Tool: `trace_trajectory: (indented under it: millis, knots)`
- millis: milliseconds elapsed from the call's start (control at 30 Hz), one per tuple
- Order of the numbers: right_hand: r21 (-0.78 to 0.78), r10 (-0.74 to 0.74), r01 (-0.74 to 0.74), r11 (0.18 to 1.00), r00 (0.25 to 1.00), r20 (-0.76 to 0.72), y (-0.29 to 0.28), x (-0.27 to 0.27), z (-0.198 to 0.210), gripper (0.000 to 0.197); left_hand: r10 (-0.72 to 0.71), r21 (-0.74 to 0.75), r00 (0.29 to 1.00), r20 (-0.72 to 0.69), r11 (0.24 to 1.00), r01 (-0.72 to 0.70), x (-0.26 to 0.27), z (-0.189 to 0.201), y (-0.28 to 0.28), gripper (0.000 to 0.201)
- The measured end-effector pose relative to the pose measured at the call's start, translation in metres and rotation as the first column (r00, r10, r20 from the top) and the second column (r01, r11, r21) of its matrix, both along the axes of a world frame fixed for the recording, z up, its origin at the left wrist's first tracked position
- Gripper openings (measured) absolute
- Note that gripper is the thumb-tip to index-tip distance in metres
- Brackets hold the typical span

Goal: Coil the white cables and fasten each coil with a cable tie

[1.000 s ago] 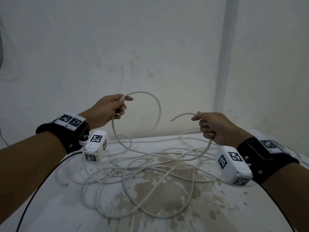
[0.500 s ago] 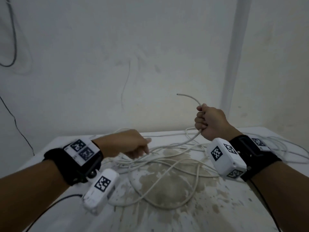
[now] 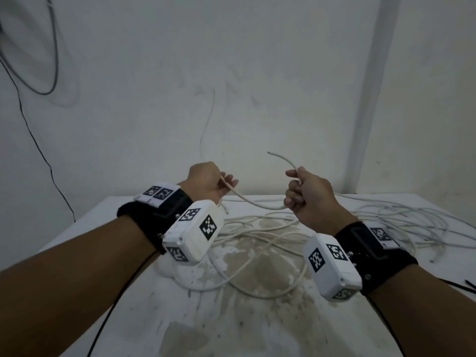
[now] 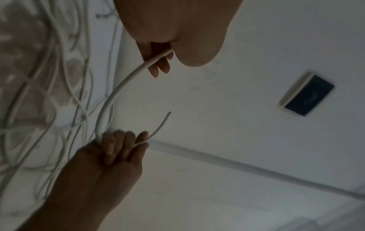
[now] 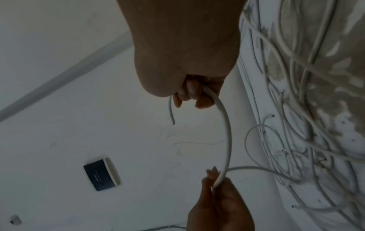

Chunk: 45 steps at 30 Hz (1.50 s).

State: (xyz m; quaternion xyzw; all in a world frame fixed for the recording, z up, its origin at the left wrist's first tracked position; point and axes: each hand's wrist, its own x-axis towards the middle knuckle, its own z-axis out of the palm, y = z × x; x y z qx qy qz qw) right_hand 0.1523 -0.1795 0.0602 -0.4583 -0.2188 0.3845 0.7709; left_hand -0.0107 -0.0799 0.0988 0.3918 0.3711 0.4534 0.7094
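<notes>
Both hands raised above the stained white table (image 3: 257, 318), left hand (image 3: 206, 182) and right hand (image 3: 307, 197) each gripping one thin white cable (image 3: 253, 203) sagging between them, its free end above the right fist, loose tangled white cables (image 3: 260, 243) on the table below, thin black strips (image 3: 470, 284) cut off at the table's right edge, too small to identify.

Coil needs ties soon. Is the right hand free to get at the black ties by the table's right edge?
Probably not yet: the right hand grips the white cable. The black ties lie uncovered, so nothing blocks the way.

You're likely in a bare utility room: stained white table (image 3: 231, 318), scuffed plaster wall (image 3: 257, 73), wall conduit (image 3: 371, 99).
</notes>
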Motion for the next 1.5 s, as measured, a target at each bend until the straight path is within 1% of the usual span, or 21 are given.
trace_trajectory:
  millis: [133,267,367,467,533,600,667,767,833,867,967,1000,1067,1133,1200,1233,1267,1333,1400,1433,1500]
  knots:
    - [-0.036,-0.010,0.012,0.999,0.998,0.059,-0.007,0.012,-0.005,0.031,0.047,0.170,0.988,-0.150,0.985,-0.022,-0.015,0.014,0.009,0.020]
    - [-0.010,0.021,-0.020,1.000,0.997,0.078,-0.008,0.018,-0.005,0.032,0.026,0.347,0.949,-0.314,0.933,0.089,-0.035,0.036,0.016,0.023]
    - [0.059,0.057,-0.065,0.996,0.989,0.138,-0.004,0.010,0.002,0.033,0.028,0.498,0.898,-0.439,0.840,0.217,-0.044,0.053,0.014,0.026]
    - [0.164,0.095,-0.133,0.978,0.971,0.220,0.001,-0.009,0.013,0.033,0.068,0.605,0.820,-0.569,0.710,0.361,-0.044,0.056,0.012,0.032]
    - [0.219,0.129,-0.181,0.959,0.964,0.231,0.007,-0.026,0.020,0.031,0.102,0.655,0.791,-0.603,0.629,0.418,-0.039,0.049,0.011,0.034]
    - [0.250,0.162,-0.213,0.945,0.964,0.211,0.014,-0.041,0.024,0.027,0.130,0.695,0.784,-0.607,0.565,0.445,-0.033,0.039,0.010,0.033]
    - [0.243,0.172,-0.223,0.944,0.962,0.213,0.022,-0.051,0.026,0.021,0.154,0.724,0.772,-0.617,0.496,0.479,-0.029,0.030,0.009,0.032]
    - [0.102,0.147,-0.187,0.977,0.939,0.311,0.031,-0.057,0.025,0.022,0.130,0.734,0.765,-0.631,0.420,0.533,-0.025,0.022,0.010,0.031]
    - [0.033,0.144,-0.166,0.986,0.926,0.348,0.034,-0.056,0.023,0.026,0.110,0.735,0.779,-0.617,0.433,0.521,-0.024,0.018,0.013,0.030]
    - [0.025,0.134,-0.151,0.988,0.931,0.340,0.034,-0.054,0.023,0.027,0.104,0.735,0.792,-0.601,0.460,0.498,-0.025,0.015,0.015,0.029]
    - [0.068,0.059,-0.076,0.995,0.974,0.217,0.034,-0.044,0.020,0.026,0.029,0.692,0.843,-0.538,0.587,0.421,-0.027,0.005,0.021,0.029]
    - [0.083,0.047,-0.063,0.995,0.983,0.177,0.034,-0.041,0.019,0.025,0.004,0.679,0.852,-0.523,0.606,0.414,-0.027,0.002,0.022,0.029]
    - [0.085,0.072,-0.084,0.993,0.988,0.138,0.033,-0.039,0.017,0.023,0.019,0.691,0.848,-0.529,0.591,0.417,-0.026,0.000,0.021,0.028]
    - [0.060,0.123,-0.136,0.989,0.975,0.183,0.032,-0.044,0.018,0.023,0.075,0.717,0.823,-0.564,0.539,0.442,-0.025,0.002,0.018,0.027]
    - [0.035,0.137,-0.155,0.987,0.942,0.308,0.032,-0.052,0.022,0.021,0.094,0.724,0.800,-0.593,0.496,0.479,-0.020,0.006,0.015,0.025]
    - [0.033,0.124,-0.145,0.989,0.927,0.354,0.033,-0.056,0.025,0.020,0.086,0.724,0.800,-0.594,0.491,0.485,-0.017,0.008,0.013,0.024]
    - [0.041,0.101,-0.125,0.991,0.922,0.375,0.035,-0.057,0.028,0.020,0.059,0.718,0.811,-0.581,0.507,0.477,-0.015,0.009,0.012,0.022]
    - [0.066,0.054,-0.085,0.994,0.923,0.381,0.036,-0.057,0.032,0.020,-0.062,0.675,0.854,-0.517,0.584,0.451,-0.011,0.011,0.010,0.016]
    - [0.072,0.039,-0.074,0.995,0.915,0.403,0.036,-0.056,0.034,0.022,-0.132,0.646,0.898,-0.421,0.651,0.399,-0.009,0.008,0.009,0.031]
    - [0.068,0.043,-0.078,0.995,0.910,0.413,0.035,-0.056,0.034,0.023,-0.121,0.648,0.915,-0.385,0.671,0.362,-0.007,0.007,0.010,0.037]
    - [0.066,0.065,-0.101,0.993,0.909,0.412,0.033,-0.055,0.033,0.024,-0.054,0.680,0.938,-0.341,0.675,0.286,-0.005,0.004,0.011,0.034]
